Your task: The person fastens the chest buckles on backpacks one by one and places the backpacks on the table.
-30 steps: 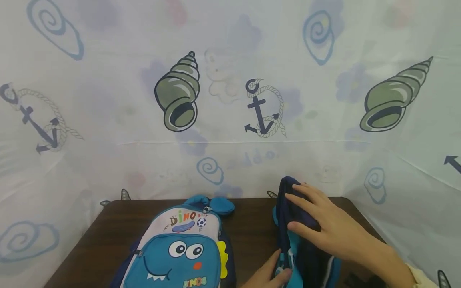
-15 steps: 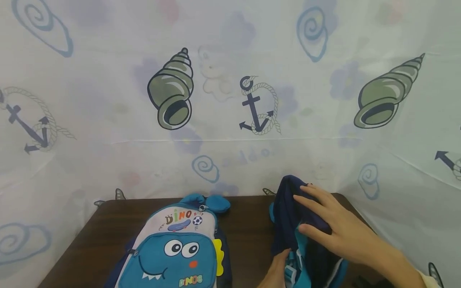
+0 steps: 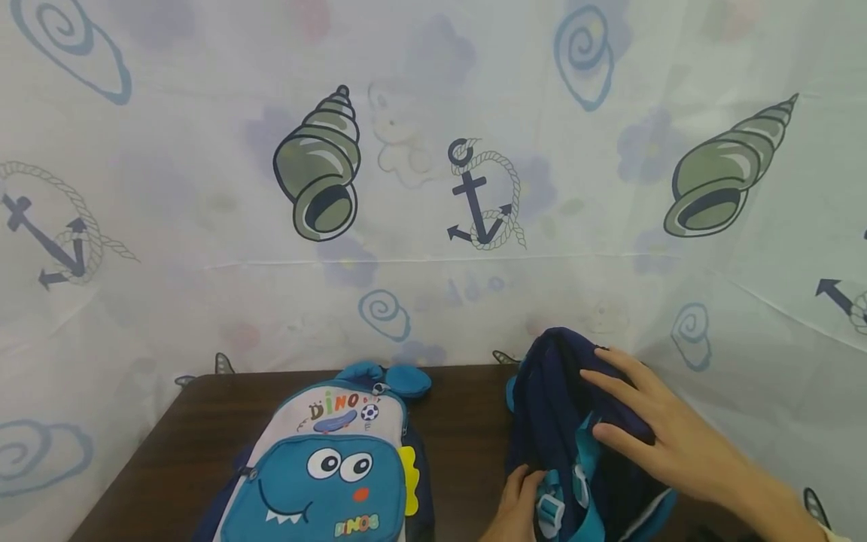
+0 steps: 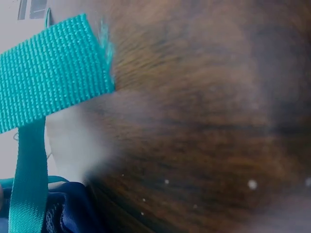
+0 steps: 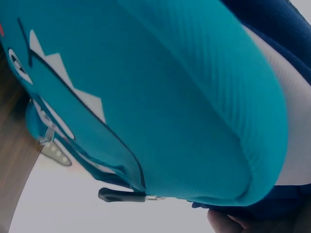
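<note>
A navy and teal backpack (image 3: 562,399) stands at the right of the table, its back panel and straps partly facing me. My right hand (image 3: 667,433) rests on its upper right side with fingers spread and fairly straight. At its lower left, my left hand (image 3: 515,503) grips the bag's edge beside a teal strap buckle (image 3: 550,513); part of this hand is cut off by the frame. A teal webbing strap (image 4: 53,70) hangs close to the left wrist camera. The right wrist view shows the bag's teal front (image 5: 160,102) with a cartoon face.
A second backpack (image 3: 332,467), with a smiling dinosaur face and yellow spikes, lies to the left on the dark wooden table (image 3: 169,467). Behind the table hangs a pale cloth (image 3: 406,68) printed with shells and anchors. Something dark lies near the bottom right.
The right backpack has turned, showing more of its back panel and straps. My right hand has shifted right along with it, and the left hand has changed its hold on the near edge.
</note>
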`<state>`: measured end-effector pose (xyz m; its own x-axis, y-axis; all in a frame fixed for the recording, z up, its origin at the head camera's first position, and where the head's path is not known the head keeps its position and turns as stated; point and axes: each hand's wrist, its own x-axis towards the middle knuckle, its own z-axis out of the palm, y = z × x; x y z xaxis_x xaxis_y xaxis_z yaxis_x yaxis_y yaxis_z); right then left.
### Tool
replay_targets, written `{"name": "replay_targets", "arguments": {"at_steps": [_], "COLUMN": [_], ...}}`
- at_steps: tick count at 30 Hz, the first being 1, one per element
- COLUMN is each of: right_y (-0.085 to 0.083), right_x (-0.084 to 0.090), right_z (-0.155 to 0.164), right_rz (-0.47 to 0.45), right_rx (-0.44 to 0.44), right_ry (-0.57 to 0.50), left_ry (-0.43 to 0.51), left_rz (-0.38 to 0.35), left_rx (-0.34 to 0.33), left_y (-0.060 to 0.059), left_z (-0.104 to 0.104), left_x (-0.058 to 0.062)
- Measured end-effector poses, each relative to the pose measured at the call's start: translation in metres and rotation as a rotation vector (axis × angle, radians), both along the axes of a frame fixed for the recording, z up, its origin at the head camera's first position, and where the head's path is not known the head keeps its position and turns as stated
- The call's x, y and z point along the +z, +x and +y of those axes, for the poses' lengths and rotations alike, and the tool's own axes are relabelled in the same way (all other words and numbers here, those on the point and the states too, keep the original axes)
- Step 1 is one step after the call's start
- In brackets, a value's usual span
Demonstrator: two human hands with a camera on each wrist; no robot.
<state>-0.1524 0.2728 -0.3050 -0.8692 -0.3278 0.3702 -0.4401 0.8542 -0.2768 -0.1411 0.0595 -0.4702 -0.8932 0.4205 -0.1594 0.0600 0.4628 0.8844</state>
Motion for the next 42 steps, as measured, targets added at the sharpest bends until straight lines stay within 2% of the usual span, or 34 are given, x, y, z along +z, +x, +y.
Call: {"name": "replay_targets", "arguments": {"at_steps": [2, 7, 12, 16, 19, 23, 25, 29, 33, 37, 42], "right_y": [0.001, 0.004, 0.007, 0.007, 0.006, 0.004, 0.004, 0.006, 0.007, 0.004, 0.002], "right_x": [0.000, -0.002, -0.009, -0.017, -0.021, -0.026, -0.027, -0.029, -0.033, -0.044, -0.064], "right_z": [0.003, 0.010, 0.020, 0.025, 0.028, 0.030, 0.032, 0.037, 0.042, 0.044, 0.048], "right_rz": [0.001, -0.020, -0.041, -0.026, -0.013, -0.012, -0.029, -0.063, -0.079, -0.125, -0.190], "right_rx": [-0.003, -0.014, -0.034, -0.033, -0.027, -0.025, -0.039, -0.095, -0.153, -0.177, -0.166], "right_ry": [0.011, 0.010, -0.007, -0.008, -0.003, 0.013, 0.025, 0.101, 0.248, 0.342, 0.315], "left_ry": [-0.010, -0.068, -0.083, -0.140, -0.212, -0.295, -0.324, -0.328, -0.315, -0.382, -0.502], "left_rz": [-0.007, 0.042, 0.067, 0.065, 0.145, 0.292, 0.314, 0.305, 0.300, 0.256, 0.218], "left_rx": [0.014, 0.019, 0.002, -0.014, -0.053, -0.141, -0.184, -0.249, -0.289, -0.266, -0.217], "left_y": [0.002, 0.002, -0.009, -0.014, -0.019, -0.033, -0.040, -0.049, -0.054, -0.053, -0.052], "left_z": [0.002, 0.006, 0.007, 0.001, -0.004, -0.011, -0.014, -0.020, -0.023, -0.025, -0.025], "left_x": [0.000, -0.001, 0.001, 0.001, 0.001, 0.000, 0.000, -0.001, -0.001, 0.003, 0.008]}}
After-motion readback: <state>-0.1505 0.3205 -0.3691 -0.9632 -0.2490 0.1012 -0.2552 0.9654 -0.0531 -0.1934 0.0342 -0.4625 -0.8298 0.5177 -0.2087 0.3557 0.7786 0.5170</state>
